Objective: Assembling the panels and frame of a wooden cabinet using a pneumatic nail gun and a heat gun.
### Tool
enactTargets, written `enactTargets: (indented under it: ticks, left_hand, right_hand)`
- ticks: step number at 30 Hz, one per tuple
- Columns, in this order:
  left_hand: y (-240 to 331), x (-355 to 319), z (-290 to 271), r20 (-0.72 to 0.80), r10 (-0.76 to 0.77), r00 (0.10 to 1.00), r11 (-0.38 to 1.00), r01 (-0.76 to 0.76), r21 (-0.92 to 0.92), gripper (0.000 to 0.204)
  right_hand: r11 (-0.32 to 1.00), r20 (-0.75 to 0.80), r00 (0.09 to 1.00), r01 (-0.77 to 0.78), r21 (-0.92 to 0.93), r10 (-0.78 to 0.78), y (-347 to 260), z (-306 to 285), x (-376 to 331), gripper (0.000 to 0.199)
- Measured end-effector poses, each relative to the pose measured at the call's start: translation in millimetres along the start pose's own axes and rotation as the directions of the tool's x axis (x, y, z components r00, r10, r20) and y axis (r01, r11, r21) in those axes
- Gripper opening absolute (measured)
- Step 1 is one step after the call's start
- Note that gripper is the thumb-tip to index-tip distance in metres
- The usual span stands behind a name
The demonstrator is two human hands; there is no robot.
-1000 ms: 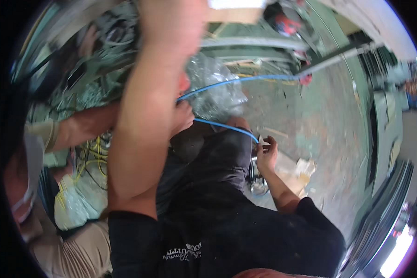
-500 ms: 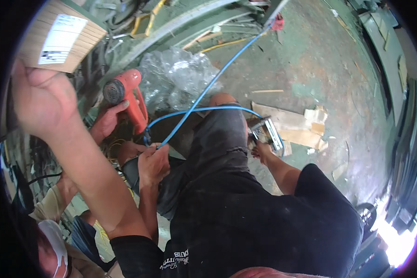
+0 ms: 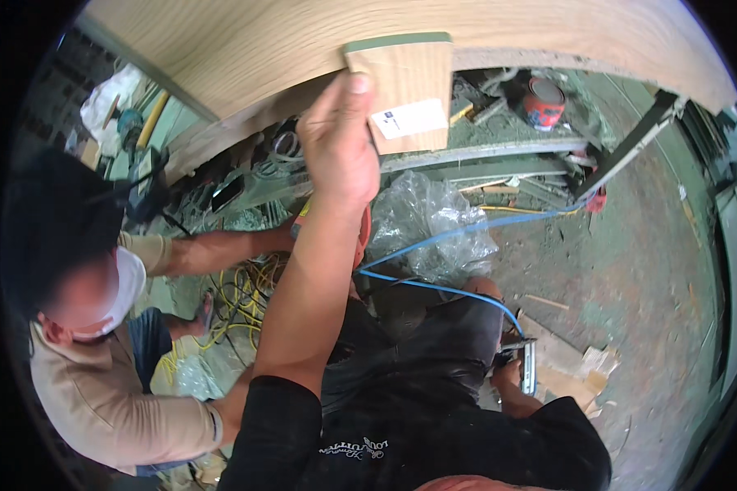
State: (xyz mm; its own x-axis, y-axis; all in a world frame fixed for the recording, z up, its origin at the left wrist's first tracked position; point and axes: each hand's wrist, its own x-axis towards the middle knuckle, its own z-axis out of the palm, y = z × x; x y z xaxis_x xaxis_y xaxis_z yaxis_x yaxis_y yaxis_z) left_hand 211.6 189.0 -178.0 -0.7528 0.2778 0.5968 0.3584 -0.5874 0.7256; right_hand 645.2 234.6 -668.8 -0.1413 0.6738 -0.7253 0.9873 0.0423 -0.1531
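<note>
My raised left hand (image 3: 340,151) grips a small wood-grain board (image 3: 413,82) by its left edge, thumb on the near face. A white label (image 3: 409,120) is stuck low on the board. Right behind it spans a large wood-grain panel (image 3: 246,49); whether the two touch I cannot tell. Low by my right knee, my right hand (image 3: 508,378) is closed round a pneumatic nail gun (image 3: 529,367) with a silver magazine. A blue air hose (image 3: 438,285) runs from the nail gun across my legs. A red power tool (image 3: 363,235) is mostly hidden behind my left forearm.
A co-worker in a beige shirt (image 3: 98,401) sits at left, one arm reaching toward the red tool. Yellow cords (image 3: 229,319) lie tangled beside them. Crumpled clear plastic (image 3: 426,221), a red can (image 3: 544,104), a metal frame leg (image 3: 630,147) and flattened cardboard (image 3: 561,380) lie ahead and right.
My left hand has carried the board from upper left to upper middle. The large panel and more of the co-worker have come into view. My right hand keeps hold of the nail gun.
</note>
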Motion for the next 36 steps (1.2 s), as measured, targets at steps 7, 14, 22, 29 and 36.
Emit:
enactTargets:
  ticks: [7, 14, 22, 29, 36]
  left_hand:
    - [0.7, 2.7, -1.9, -0.021, -0.016, 1.0, 0.999, 0.015, -0.052, 0.035]
    - [-4.2, -1.4, 0.9, -0.024, -0.047, 0.999, 0.997, 0.045, -0.069, 0.034]
    - [-10.7, 0.1, 4.6, -0.045, -0.011, 0.999, 0.989, 0.004, -0.146, 0.035]
    - [-18.0, 1.9, 8.6, -0.015, 0.047, 0.999, 0.993, -0.045, 0.108, 0.041]
    - [-10.8, 0.2, 4.9, -0.036, 0.071, 0.997, 0.996, -0.069, 0.064, 0.04]
  right_hand:
    - [0.982, -0.167, 0.974, 0.133, -0.137, -0.155, 20.4, -67.9, -24.9, 0.057]
    - [0.893, -0.093, 0.971, 0.239, 0.381, -0.22, 34.7, -154.0, -52.6, 0.043]
    - [0.602, -0.425, 0.499, 0.784, -0.149, -0.755, -33.5, -323.9, -202.1, 0.035]
    - [0.182, -0.457, 0.011, 0.925, -0.333, -0.889, -132.2, -415.8, -288.5, 0.06]
    - [-0.185, -0.101, -0.549, 0.441, -0.879, -0.83, -278.7, -451.0, -371.9, 0.054]
